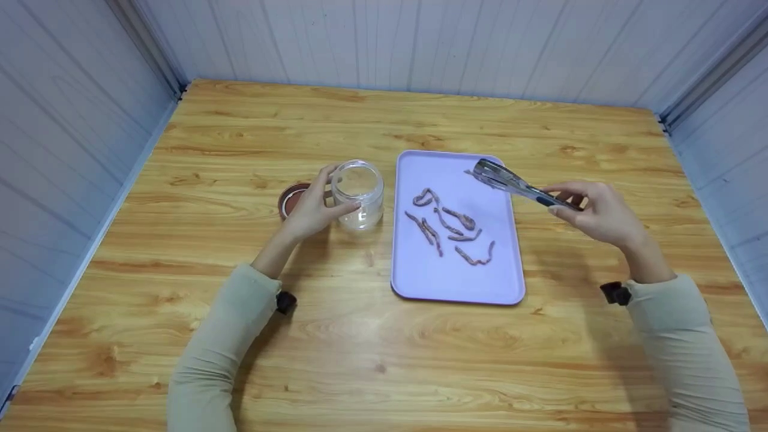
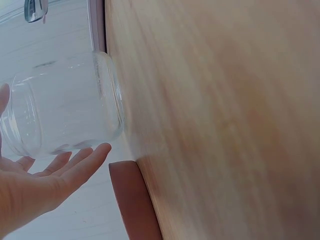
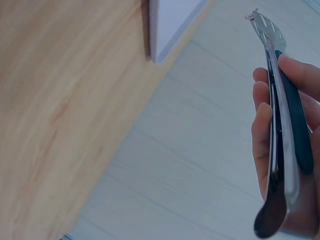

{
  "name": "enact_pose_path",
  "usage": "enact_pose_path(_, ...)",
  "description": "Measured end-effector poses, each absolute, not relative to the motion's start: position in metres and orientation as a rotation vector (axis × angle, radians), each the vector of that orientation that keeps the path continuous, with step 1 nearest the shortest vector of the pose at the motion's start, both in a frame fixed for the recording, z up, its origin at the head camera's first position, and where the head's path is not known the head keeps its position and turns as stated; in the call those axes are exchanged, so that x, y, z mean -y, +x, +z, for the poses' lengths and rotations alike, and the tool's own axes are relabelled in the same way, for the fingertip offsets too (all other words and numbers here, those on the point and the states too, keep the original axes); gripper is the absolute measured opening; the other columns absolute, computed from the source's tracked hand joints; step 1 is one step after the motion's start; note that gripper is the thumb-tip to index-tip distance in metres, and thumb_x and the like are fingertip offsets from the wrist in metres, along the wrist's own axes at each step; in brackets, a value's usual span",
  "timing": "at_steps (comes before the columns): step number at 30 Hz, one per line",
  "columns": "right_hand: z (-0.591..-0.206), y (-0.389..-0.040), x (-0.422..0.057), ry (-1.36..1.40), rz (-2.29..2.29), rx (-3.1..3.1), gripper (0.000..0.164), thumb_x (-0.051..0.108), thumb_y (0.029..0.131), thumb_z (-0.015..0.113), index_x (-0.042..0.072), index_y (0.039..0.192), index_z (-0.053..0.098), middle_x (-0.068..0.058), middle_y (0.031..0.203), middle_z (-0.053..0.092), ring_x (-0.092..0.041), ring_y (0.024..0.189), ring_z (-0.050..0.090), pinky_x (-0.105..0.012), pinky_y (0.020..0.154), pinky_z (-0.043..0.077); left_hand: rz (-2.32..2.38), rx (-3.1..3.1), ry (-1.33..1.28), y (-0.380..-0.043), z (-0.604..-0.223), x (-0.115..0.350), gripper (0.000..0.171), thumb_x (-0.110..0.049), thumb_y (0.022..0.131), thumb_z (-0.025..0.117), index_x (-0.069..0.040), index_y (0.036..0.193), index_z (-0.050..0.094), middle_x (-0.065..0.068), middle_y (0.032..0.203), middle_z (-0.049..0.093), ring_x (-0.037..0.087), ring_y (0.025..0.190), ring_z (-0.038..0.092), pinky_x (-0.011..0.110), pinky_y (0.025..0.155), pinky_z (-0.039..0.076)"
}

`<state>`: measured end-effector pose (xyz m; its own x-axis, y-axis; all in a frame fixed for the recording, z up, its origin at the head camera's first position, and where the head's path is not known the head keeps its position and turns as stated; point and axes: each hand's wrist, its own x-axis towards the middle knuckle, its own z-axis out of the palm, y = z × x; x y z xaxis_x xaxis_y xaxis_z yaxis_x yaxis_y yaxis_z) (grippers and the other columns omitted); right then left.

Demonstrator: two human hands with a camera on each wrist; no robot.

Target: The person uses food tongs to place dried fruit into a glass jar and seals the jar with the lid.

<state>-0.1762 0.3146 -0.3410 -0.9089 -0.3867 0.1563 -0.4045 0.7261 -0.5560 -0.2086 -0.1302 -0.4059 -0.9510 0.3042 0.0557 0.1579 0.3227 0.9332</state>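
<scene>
My left hand (image 1: 312,210) holds a clear, open-mouthed jar (image 1: 360,207), thumb on its near side and fingers around the far side. The jar stands upright on the table. In my right hand (image 1: 606,213) is a pair of metal tongs (image 1: 510,183) with dark grips, squeezed nearly closed. A small piece of something brownish-pink (image 3: 249,17) sticks out at the tongs' tips. Those tips are above the far right part of a lilac tray (image 1: 456,285). Several thin, brown, worm-like strips (image 1: 471,258) lie scattered on the tray.
A round reddish-brown lid (image 1: 294,203) with a pale inner ring lies on the table, left of the jar and partly behind my left hand. The wooden table (image 1: 372,360) is bounded by pale panel walls (image 1: 414,48) at the back and sides.
</scene>
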Motion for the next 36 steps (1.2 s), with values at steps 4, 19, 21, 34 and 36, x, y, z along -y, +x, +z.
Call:
enact_pose_path(4, -0.333, -0.181, -0.309, 0.717, 0.938, 2.884, 0.026, 0.010, 0.083, 0.061, 0.008, 0.109, 0.063, -0.005, 0.080, 0.060, -0.014, 0.057, 0.049, -0.021, 0.038, 0.038, 1.703, -2.455, 0.440, -0.209, -0.406, 0.130, 0.076, -0.027, 0.075, 0.071, -0.011, 0.135, 0.026, 0.020, 0.131, 0.031, 0.038, 0.116, 0.036, 0.037, 0.092, 0.038)
enact_pose_path(19, -0.314, -0.195, -0.272, 0.920, 0.872, 2.869, 0.024, 0.010, 0.083, 0.061, 0.007, 0.107, 0.064, -0.002, 0.079, 0.062, -0.015, 0.059, 0.051, -0.023, 0.043, 0.040, 1.693, -2.461, 0.427, -0.210, -0.407, 0.130, 0.078, -0.028, 0.075, 0.071, -0.013, 0.136, 0.026, 0.021, 0.131, 0.031, 0.037, 0.115, 0.038, 0.036, 0.091, 0.038)
enact_pose_path(21, -0.313, -0.197, -0.266, 0.953, 0.872, 2.858, 0.024, 0.009, 0.083, 0.061, 0.008, 0.107, 0.064, -0.002, 0.079, 0.062, -0.014, 0.060, 0.051, -0.023, 0.044, 0.040, 1.696, -2.463, 0.432, -0.210, -0.407, 0.130, 0.077, -0.027, 0.075, 0.071, -0.013, 0.136, 0.026, 0.021, 0.131, 0.032, 0.037, 0.115, 0.038, 0.036, 0.091, 0.039)
enact_pose_path(34, -0.313, -0.205, -0.229, 1.136, 0.954, 2.799, 0.026, 0.008, 0.083, 0.061, 0.007, 0.109, 0.063, -0.003, 0.080, 0.062, -0.013, 0.060, 0.051, -0.022, 0.046, 0.041, 1.703, -2.439, 0.424, -0.199, -0.387, 0.126, 0.074, -0.016, 0.077, 0.069, -0.006, 0.135, 0.025, 0.024, 0.131, 0.031, 0.040, 0.115, 0.036, 0.040, 0.093, 0.037)
enact_pose_path(36, -0.313, -0.206, -0.223, 1.154, 0.973, 2.789, 0.027, 0.007, 0.083, 0.061, 0.007, 0.109, 0.063, -0.003, 0.081, 0.063, -0.012, 0.061, 0.051, -0.023, 0.046, 0.041, 1.700, -2.441, 0.426, -0.194, -0.379, 0.125, 0.072, -0.012, 0.078, 0.068, -0.003, 0.135, 0.024, 0.025, 0.130, 0.031, 0.040, 0.115, 0.036, 0.041, 0.094, 0.035)
